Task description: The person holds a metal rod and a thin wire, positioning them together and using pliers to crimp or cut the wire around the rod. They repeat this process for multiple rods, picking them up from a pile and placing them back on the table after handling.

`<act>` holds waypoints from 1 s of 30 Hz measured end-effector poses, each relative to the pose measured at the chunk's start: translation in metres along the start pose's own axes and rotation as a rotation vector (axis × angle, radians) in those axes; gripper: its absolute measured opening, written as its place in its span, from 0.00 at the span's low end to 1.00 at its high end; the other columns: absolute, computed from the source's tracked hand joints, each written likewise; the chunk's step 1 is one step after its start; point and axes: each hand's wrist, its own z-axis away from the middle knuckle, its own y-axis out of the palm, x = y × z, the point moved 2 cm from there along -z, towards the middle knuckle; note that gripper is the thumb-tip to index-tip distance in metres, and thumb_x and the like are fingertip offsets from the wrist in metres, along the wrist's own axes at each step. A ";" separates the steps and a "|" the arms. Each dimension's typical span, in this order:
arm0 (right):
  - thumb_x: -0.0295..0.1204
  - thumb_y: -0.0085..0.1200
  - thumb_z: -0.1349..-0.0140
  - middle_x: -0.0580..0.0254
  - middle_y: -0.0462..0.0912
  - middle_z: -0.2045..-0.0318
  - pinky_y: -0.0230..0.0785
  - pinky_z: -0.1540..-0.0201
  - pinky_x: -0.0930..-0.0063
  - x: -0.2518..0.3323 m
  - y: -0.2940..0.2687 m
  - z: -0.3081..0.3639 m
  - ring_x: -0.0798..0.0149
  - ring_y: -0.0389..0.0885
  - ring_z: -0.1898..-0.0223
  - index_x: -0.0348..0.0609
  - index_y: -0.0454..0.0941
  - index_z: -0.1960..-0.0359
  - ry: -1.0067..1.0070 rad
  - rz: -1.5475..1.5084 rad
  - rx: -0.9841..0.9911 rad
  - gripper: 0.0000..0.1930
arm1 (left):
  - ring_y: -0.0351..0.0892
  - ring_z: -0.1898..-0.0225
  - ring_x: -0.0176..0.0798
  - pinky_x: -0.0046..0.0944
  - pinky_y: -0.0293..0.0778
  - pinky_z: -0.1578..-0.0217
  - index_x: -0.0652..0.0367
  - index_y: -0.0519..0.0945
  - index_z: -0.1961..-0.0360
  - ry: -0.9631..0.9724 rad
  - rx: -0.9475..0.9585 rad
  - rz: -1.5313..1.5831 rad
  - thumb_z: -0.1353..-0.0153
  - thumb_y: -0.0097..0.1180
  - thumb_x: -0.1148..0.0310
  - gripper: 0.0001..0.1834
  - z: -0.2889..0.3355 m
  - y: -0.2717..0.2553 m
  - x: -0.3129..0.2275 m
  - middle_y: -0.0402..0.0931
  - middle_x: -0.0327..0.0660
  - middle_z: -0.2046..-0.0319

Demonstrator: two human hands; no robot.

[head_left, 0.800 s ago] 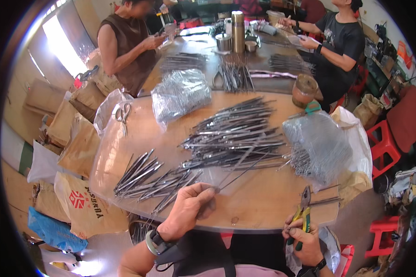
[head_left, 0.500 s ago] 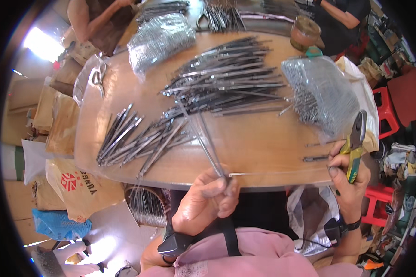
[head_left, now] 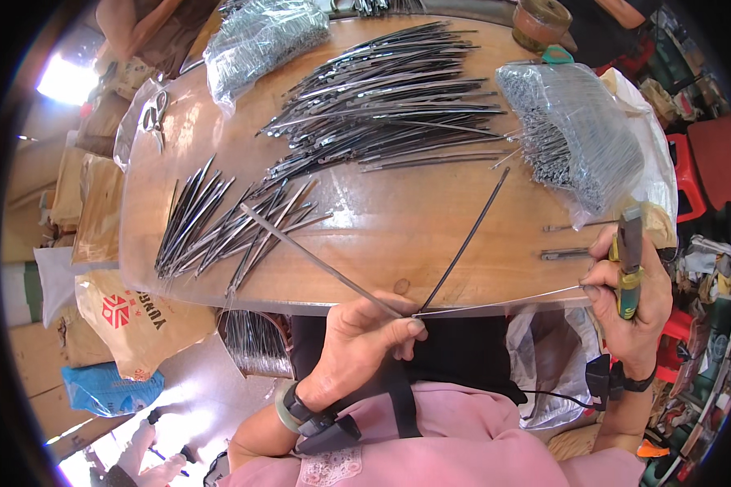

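Observation:
My left hand pinches two thin metal strips at their lower ends, near the table's front edge. One grey strip slants up to the left and a dark strip up to the right, forming a V. A thin wire runs from that pinch to the fingertips of my right hand. In the same right hand are pliers with yellow-green handles, jaws upward. Beside its fingers lie short dark strips. The wire's end at the left fingers is hidden.
A large pile of dark strips covers the table's middle, with a smaller pile at left. Around them are a plastic bag of wires, another bag, scissors and a jar. Co-workers' arms show at the far side.
The two strips, close together before, now spread into a wide V. The pliers have turned more upright in my right hand. The view has shifted, so the table sits higher in the picture.

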 end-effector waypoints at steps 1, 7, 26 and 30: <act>0.22 0.62 0.55 0.51 0.78 0.59 0.71 0.64 0.70 0.000 0.000 -0.001 0.54 0.81 0.65 0.36 0.78 0.71 -0.051 0.035 0.013 0.08 | 0.80 0.76 0.33 0.31 0.77 0.74 0.70 0.80 0.59 -0.003 0.002 0.000 0.41 0.63 0.81 0.09 0.000 -0.001 0.000 0.82 0.49 0.70; 0.22 0.59 0.60 0.53 0.77 0.62 0.67 0.55 0.59 0.015 0.033 -0.011 0.53 0.77 0.62 0.35 0.78 0.71 -0.198 0.123 0.160 0.10 | 0.80 0.75 0.32 0.30 0.77 0.72 0.72 0.80 0.62 -0.151 0.216 -0.267 0.39 0.60 0.80 0.06 -0.007 0.007 -0.008 0.82 0.44 0.72; 0.23 0.60 0.59 0.56 0.76 0.65 0.61 0.55 0.57 0.015 0.071 -0.013 0.53 0.74 0.66 0.36 0.79 0.72 -0.286 0.098 0.281 0.10 | 0.83 0.62 0.35 0.34 0.78 0.56 0.71 0.76 0.48 -0.230 0.292 -0.345 0.35 0.51 0.82 0.14 -0.011 -0.001 -0.029 0.82 0.46 0.61; 0.22 0.59 0.62 0.55 0.76 0.65 0.60 0.55 0.57 0.024 0.070 -0.014 0.54 0.74 0.66 0.36 0.79 0.73 -0.296 0.075 0.270 0.10 | 0.82 0.63 0.35 0.33 0.78 0.58 0.69 0.78 0.49 0.023 0.405 -0.360 0.35 0.50 0.82 0.14 -0.022 -0.007 -0.033 0.82 0.44 0.64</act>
